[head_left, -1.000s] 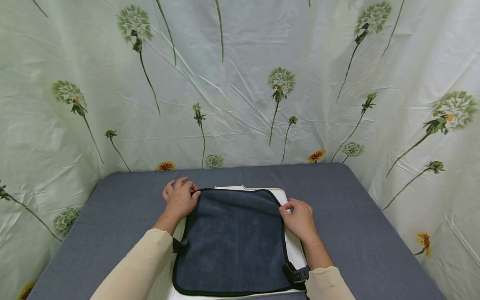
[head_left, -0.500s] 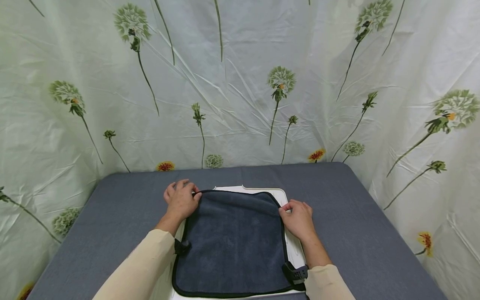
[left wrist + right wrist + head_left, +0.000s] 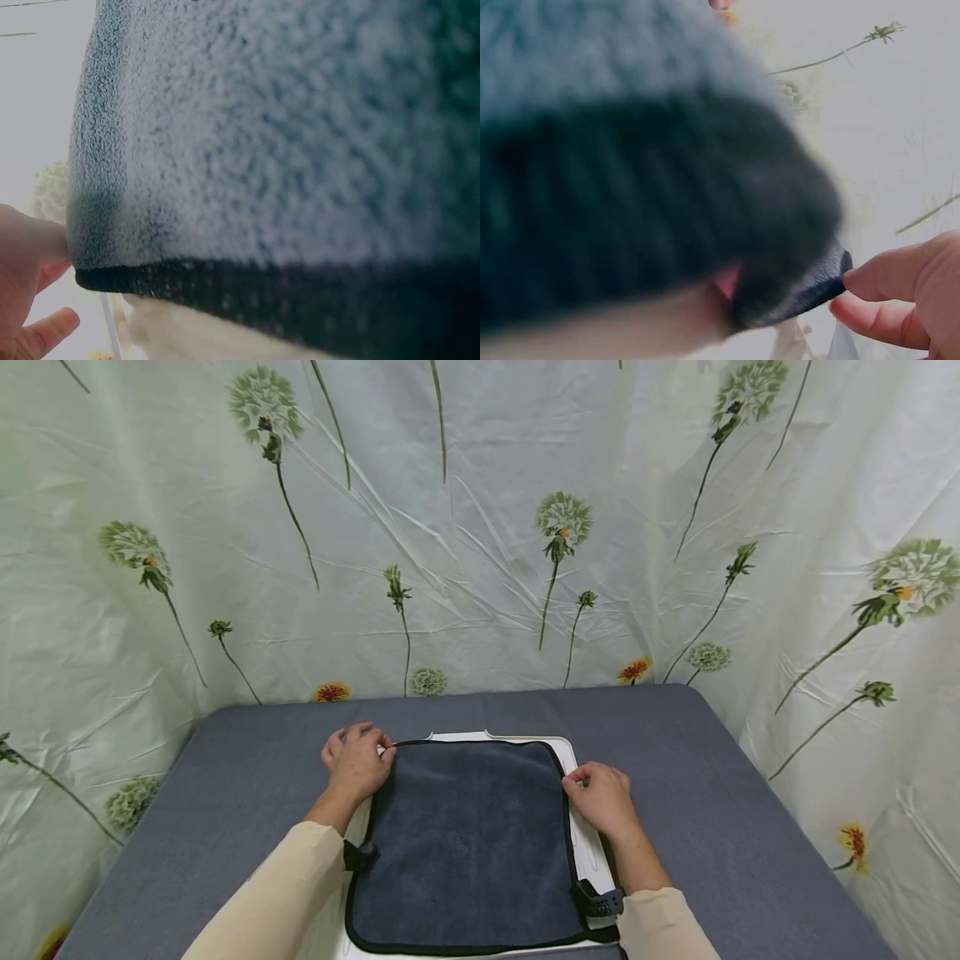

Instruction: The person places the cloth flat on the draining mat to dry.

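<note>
A dark blue-grey towel with black edging lies spread over a white board. At its far left corner my left hand pinches the edging. My right hand pinches the right edge, a little below the far right corner. In the left wrist view the fuzzy cloth fills most of the frame, and the left thumb meets its edge beside the left hand's other fingers. Thumb and forefinger of the right hand close on a corner of cloth in the right wrist view, where the nearer edging is blurred.
A grey cloth-covered table lies under the board. Behind it and at both sides hangs a pale curtain printed with dandelions. Black straps are on both wrists, one being the right wrist strap.
The towel's far edge has been drawn straighter and its fold near the far right corner smoothed out. My left hand has shifted slightly left, my right slightly right.
</note>
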Motion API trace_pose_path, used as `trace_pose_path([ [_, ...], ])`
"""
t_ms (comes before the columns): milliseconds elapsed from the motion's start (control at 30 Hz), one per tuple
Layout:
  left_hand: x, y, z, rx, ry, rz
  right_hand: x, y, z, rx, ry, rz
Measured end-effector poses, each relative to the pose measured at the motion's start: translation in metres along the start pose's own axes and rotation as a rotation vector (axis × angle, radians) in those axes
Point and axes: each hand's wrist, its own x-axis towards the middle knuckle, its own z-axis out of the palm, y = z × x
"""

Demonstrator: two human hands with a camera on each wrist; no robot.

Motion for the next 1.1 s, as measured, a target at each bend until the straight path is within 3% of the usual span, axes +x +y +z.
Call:
trace_pose_path([
  [533,-0.003,-0.021,-0.01,-0.035,-0.049,-0.068,0.026,0.005,-0.028,-0.096,-0.172,0.011],
  [1100,-0.006,-0.02,-0.009,-0.087,-0.097,-0.097,0.055,0.004,-0.001,-0.086,-0.187,-0.073],
])
